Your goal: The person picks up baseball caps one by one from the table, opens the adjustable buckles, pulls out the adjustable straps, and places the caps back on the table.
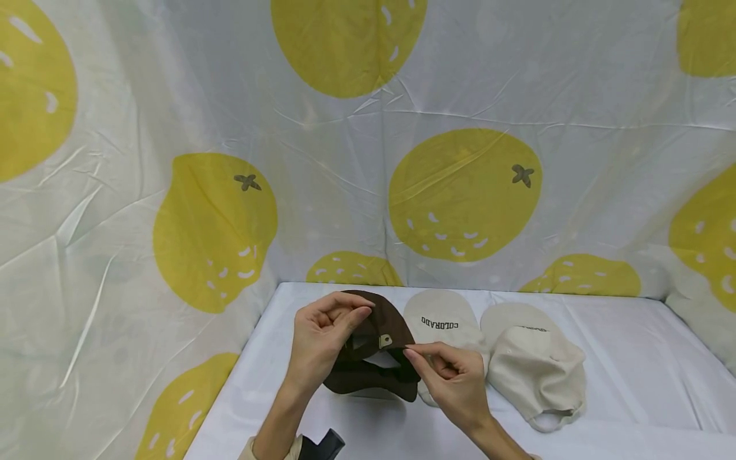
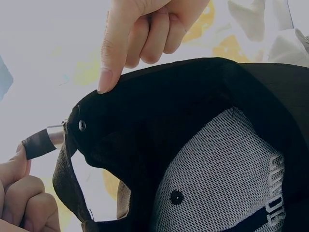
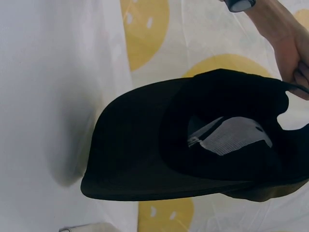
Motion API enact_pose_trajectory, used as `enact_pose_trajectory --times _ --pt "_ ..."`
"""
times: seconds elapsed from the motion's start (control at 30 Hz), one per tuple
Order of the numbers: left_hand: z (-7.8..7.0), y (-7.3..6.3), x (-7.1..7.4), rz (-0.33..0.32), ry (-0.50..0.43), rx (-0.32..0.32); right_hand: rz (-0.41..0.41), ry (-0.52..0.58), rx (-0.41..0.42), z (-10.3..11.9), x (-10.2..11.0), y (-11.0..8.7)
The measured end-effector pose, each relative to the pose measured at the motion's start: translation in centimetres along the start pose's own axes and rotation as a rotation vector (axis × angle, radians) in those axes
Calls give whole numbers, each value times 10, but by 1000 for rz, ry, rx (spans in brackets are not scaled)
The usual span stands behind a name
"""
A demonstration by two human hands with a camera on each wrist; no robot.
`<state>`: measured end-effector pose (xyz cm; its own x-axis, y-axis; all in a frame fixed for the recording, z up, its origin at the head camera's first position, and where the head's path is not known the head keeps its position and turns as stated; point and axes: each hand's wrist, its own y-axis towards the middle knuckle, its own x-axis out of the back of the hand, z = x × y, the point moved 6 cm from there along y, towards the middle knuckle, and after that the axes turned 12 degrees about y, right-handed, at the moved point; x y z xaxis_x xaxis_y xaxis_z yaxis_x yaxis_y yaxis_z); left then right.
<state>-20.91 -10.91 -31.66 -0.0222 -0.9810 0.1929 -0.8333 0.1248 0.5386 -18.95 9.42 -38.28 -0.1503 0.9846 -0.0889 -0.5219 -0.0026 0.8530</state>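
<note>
A dark brown baseball cap [image 1: 397, 313] is held above the white table, brim low and its back opening toward me. My left hand [image 1: 319, 338] pinches the free end of the back strap [image 2: 39, 144] between thumb and forefinger. A metal buckle [image 1: 385, 340] sits on that strap, close to an eyelet [image 2: 82, 125]. With thumb and forefinger my right hand [image 1: 460, 383] pinches the cap's back edge beside the buckle. Pale mesh lining [image 3: 234, 135] shows inside the crown. In the right wrist view my right hand is out of sight.
Pale beige caps lie on the table [image 1: 627, 358] behind and to the right: one marked COLORADO [image 1: 439, 310], and another farther right [image 1: 535, 370] with its strap toward me. A white curtain [image 1: 339, 160] with yellow lemons encloses the back and sides.
</note>
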Motion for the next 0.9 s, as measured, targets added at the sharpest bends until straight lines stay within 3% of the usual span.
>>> enact_pose_trajectory --times 0.5,0.9 --pt "2 -4 -3 40 58 11 -16 -13 2 0 2 0" --pt "-3 -21 0 34 149 -56 -32 -42 4 -1 4 1"
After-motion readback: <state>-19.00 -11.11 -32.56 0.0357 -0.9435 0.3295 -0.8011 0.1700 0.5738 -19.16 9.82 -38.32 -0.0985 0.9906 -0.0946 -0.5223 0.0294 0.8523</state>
